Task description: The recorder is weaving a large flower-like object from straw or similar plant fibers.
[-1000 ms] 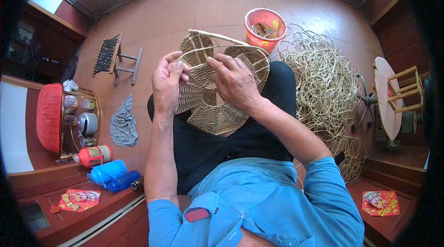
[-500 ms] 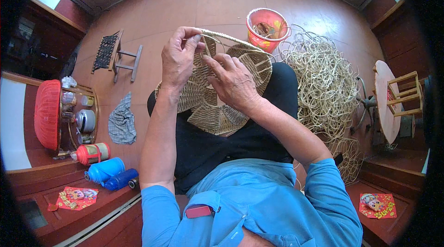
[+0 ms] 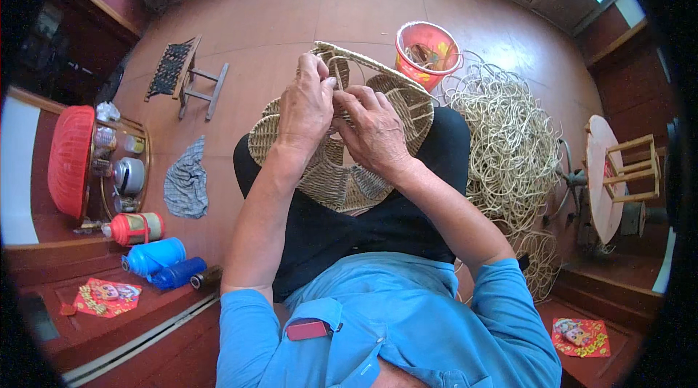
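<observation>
A woven straw piece (image 3: 326, 183) with a braided rim and petal-like sections rests across my lap, against my black trousers. My left hand (image 3: 305, 106) is closed near its upper left rim, thumb and fingers pinching a thin straw cord (image 3: 339, 72). Just to the right, my right hand (image 3: 372, 128) lies over the middle of the weave with its fingers bent, gripping at the lower part of the same cord. The fingertips of both hands nearly meet, and they partly hide where the cord enters the weave.
Beyond my right knee stands a red bucket (image 3: 427, 55) with cord scraps inside. A large tangled heap of straw cord (image 3: 502, 148) covers the floor at right, near a round-topped stool (image 3: 602, 178). At left are a small stool (image 3: 174, 72), a grey cloth (image 3: 187, 183) and several flasks (image 3: 154, 256).
My left hand has come off the upper left rim, moving right and down toward the right hand. My right hand has shifted slightly right. The whole view has tilted a little.
</observation>
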The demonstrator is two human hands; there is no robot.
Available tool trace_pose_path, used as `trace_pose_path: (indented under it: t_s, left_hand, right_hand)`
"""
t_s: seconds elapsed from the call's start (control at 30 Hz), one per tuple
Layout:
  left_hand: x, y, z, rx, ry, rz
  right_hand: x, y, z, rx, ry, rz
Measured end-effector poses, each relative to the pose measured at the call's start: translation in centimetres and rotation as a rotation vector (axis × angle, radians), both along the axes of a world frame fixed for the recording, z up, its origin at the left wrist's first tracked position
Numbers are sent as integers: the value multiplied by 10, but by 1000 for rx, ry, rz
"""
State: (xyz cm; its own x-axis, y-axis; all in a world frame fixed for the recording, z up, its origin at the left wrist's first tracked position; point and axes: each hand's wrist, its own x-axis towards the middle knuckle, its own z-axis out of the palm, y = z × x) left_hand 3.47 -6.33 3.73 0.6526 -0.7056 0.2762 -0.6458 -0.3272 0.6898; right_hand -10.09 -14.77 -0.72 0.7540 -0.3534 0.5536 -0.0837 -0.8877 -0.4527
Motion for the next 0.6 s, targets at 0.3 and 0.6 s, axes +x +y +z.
trace_pose_path:
  t_s: [0.3, 0.6]
  left_hand:
    - [-4, 43, -9, -34, -157, 189]
    - [143, 215, -39, -66, -263, 464]
  right_hand:
    - [4, 7, 6, 17, -113, 7]
    - [40, 12, 5, -36, -126, -38]
